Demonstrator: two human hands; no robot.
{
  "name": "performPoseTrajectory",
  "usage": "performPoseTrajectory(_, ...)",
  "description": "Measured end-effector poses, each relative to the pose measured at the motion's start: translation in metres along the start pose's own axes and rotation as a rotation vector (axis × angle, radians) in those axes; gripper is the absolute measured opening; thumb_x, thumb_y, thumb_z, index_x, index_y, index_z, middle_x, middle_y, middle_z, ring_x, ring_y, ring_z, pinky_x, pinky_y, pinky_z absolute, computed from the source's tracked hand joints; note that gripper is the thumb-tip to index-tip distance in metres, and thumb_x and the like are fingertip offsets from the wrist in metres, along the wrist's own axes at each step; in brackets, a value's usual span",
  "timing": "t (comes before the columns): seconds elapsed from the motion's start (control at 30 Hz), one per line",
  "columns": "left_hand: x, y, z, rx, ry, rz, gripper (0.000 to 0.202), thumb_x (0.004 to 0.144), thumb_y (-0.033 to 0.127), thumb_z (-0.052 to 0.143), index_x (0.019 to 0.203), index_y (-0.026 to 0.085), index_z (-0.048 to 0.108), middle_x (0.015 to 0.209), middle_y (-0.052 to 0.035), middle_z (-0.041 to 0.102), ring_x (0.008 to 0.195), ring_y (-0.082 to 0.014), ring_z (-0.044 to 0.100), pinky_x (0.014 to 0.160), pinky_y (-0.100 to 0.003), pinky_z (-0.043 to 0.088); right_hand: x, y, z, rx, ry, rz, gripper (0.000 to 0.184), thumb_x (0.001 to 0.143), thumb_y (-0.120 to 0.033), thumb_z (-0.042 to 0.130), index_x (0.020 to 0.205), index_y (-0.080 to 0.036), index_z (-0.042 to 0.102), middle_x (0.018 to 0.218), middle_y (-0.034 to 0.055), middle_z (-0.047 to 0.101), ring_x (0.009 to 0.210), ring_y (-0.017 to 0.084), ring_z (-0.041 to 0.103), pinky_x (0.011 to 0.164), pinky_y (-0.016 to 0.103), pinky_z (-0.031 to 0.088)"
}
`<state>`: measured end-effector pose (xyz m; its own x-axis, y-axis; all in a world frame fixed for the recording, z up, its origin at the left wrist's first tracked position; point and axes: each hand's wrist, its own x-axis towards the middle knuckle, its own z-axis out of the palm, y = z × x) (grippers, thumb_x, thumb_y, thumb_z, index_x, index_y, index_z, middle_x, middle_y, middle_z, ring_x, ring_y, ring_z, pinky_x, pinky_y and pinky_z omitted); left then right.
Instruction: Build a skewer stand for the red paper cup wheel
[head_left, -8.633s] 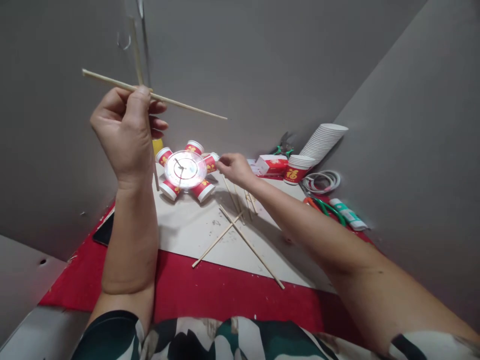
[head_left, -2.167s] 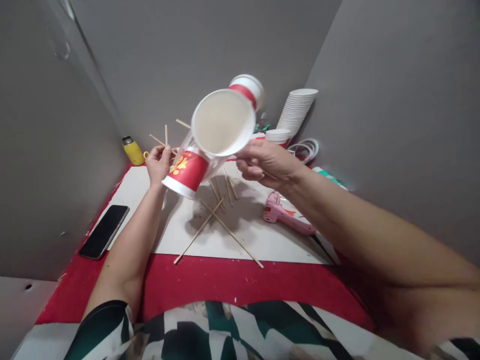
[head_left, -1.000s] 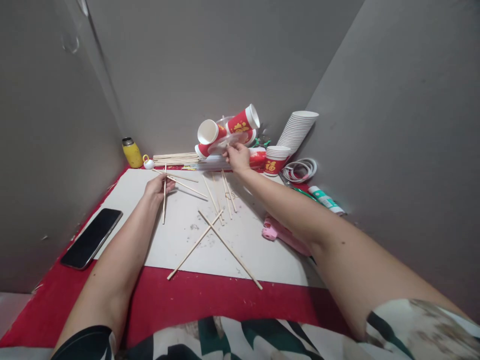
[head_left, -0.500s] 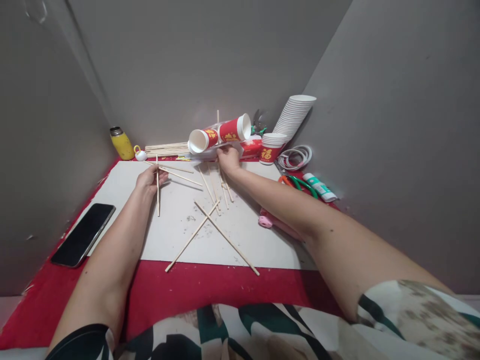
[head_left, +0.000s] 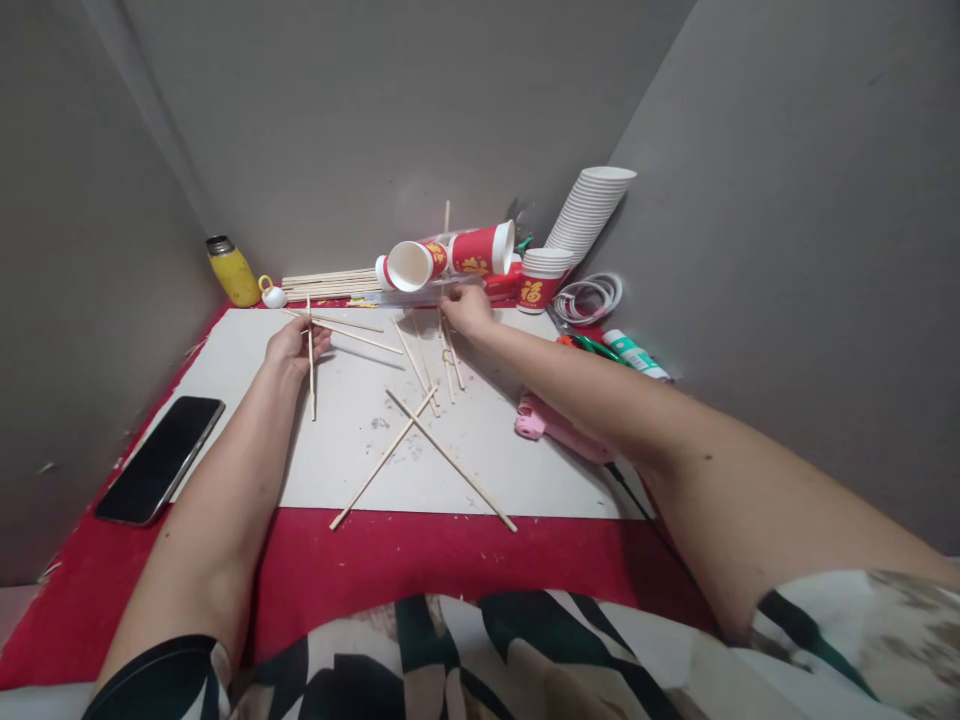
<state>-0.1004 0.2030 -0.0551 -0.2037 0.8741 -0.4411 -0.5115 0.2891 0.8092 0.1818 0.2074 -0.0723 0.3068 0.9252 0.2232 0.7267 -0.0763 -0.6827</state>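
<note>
My left hand (head_left: 289,345) lies on the white board (head_left: 225,365), fingers curled on a set of crossed wooden sticks (head_left: 310,362) that rests flat there. My right hand (head_left: 466,308) reaches to the back of the board, fingers bent at the lower edge of the cup assembly (head_left: 450,256). That assembly is red paper cups fixed round a disc, tilted against the back wall, with one stick poking up behind it. Two long sticks (head_left: 420,445) lie crossed in the middle of the board, and shorter ones (head_left: 442,360) lie just before my right hand.
A black phone (head_left: 159,458) lies on the red cloth (head_left: 450,560) at the left. A yellow bottle (head_left: 231,272) and a stick bundle (head_left: 330,285) sit at the back. To the right are stacked white cups (head_left: 592,205), red cups (head_left: 541,280), coiled cable (head_left: 592,297) and a pink glue gun (head_left: 559,432).
My right hand carried the cup assembly from in front of me to the back wall and lowered it there. My left hand brought its crossed sticks down onto the board.
</note>
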Motion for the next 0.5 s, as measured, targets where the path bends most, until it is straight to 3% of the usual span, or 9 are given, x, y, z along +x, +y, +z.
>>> performPoseTrajectory(0.33, -0.013, 0.004, 0.005, 0.05, 0.012, 0.092, 0.01, 0.085, 0.014, 0.055, 0.078, 0.012, 0.061, 0.052, -0.0026, 0.058, 0.045, -0.0118, 0.059, 0.044, -0.019, 0.054, -0.049, -0.013, -0.02, -0.171, -0.135, -0.049, 0.013, 0.076, -0.029, 0.066, 0.079, -0.017, 0.07, 0.083, 0.0087, 0.073, 0.079, 0.023, 0.065, 0.073, 0.032, 0.049)
performPoseTrajectory(0.5, -0.014, 0.011, 0.005, 0.023, 0.034, 0.22, 0.011, 0.082, 0.013, 0.056, 0.071, 0.013, 0.058, 0.052, -0.0012, 0.057, 0.047, -0.0104, 0.06, 0.047, -0.017, 0.054, -0.053, -0.015, -0.023, -0.215, -0.151, -0.081, 0.012, 0.078, -0.02, 0.061, 0.08, -0.017, 0.072, 0.087, 0.0097, 0.074, 0.082, 0.023, 0.067, 0.074, 0.03, 0.049)
